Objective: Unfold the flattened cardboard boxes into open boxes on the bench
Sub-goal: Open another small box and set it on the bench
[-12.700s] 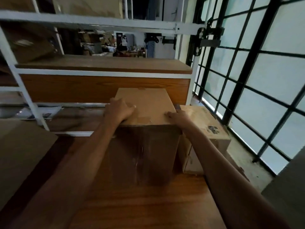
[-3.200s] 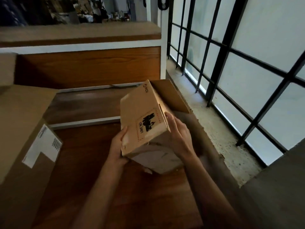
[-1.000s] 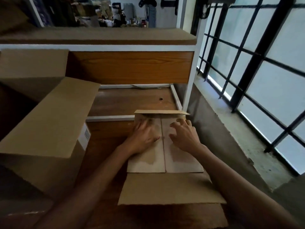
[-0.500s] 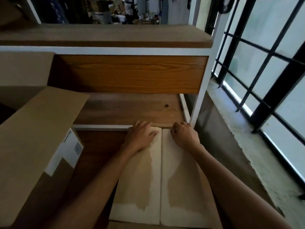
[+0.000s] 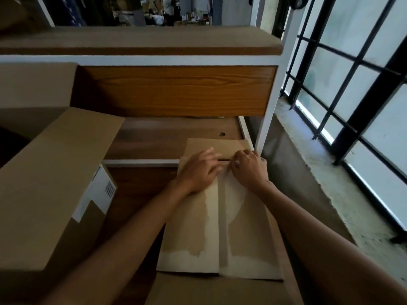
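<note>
A small cardboard box [image 5: 198,230] lies on the wooden bench [image 5: 132,194] in front of me, its two closed flaps facing up, pale torn patches along the centre seam. A far flap [image 5: 215,145] sticks out flat beyond my fingers. My left hand [image 5: 199,170] presses flat on the left flap near its far end. My right hand [image 5: 250,170] has its fingertips curled into a dark gap at the far end of the seam, gripping the right flap's edge. Another flap [image 5: 220,289] spreads toward me at the bottom.
A large opened cardboard box [image 5: 50,183] with a white label stands at the left. A white-framed shelf with a wooden panel [image 5: 174,89] rises behind the bench; its white post [image 5: 267,119] stands just right of my right hand. A concrete ledge and barred window [image 5: 343,84] lie to the right.
The box's far flap now shows flat beyond my fingers. My right fingers have dug into the far end of the seam, opening a dark gap. My left hand stays flat.
</note>
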`<state>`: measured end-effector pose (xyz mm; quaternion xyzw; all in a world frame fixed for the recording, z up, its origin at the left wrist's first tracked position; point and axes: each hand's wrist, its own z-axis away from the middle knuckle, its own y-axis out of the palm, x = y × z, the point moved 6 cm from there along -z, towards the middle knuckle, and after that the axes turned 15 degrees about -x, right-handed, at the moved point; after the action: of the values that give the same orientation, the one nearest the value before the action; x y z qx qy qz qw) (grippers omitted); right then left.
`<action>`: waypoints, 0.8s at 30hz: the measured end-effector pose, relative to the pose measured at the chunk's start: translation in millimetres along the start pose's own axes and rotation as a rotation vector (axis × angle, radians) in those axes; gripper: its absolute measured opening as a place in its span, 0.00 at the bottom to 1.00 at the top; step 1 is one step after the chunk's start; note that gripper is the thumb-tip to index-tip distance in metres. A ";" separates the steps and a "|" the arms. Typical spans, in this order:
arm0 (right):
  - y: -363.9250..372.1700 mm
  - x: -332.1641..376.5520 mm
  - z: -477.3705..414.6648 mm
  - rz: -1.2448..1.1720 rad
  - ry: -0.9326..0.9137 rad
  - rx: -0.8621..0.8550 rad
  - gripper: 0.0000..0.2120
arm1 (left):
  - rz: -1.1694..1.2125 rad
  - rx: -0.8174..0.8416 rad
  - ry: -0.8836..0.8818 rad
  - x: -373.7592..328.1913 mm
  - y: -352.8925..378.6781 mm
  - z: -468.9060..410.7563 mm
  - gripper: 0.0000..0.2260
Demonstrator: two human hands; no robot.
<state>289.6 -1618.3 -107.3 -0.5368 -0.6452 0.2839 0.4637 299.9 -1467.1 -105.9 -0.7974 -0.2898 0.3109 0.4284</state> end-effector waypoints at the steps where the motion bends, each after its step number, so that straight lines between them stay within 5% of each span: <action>1: -3.5 0.2 6.8 0.008 0.012 -0.008 0.16 | 0.000 0.056 0.100 -13.6 0.0 5.7 0.14; 4: -8.0 3.9 29.5 0.048 0.021 0.016 0.15 | -0.017 0.167 0.218 -37.7 -10.7 18.7 0.12; 9: -26.3 32.0 62.1 0.019 0.020 0.072 0.15 | -0.057 0.153 0.114 -34.2 -59.0 10.7 0.13; 16: -33.4 51.6 106.0 0.175 0.098 0.364 0.44 | -0.249 0.484 -0.270 8.3 -116.4 32.3 0.17; 19: -36.7 48.6 120.1 0.168 0.178 0.361 0.46 | -0.319 0.474 -0.322 30.8 -100.9 59.5 0.17; 24: -45.7 54.0 133.5 0.130 0.254 0.317 0.41 | 0.125 0.380 -0.668 39.8 -27.6 117.7 0.33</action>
<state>149.8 -1561.1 -106.6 -0.5289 -0.4929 0.3410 0.6008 232.3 -1366.0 -143.7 -0.5747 -0.3015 0.6270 0.4310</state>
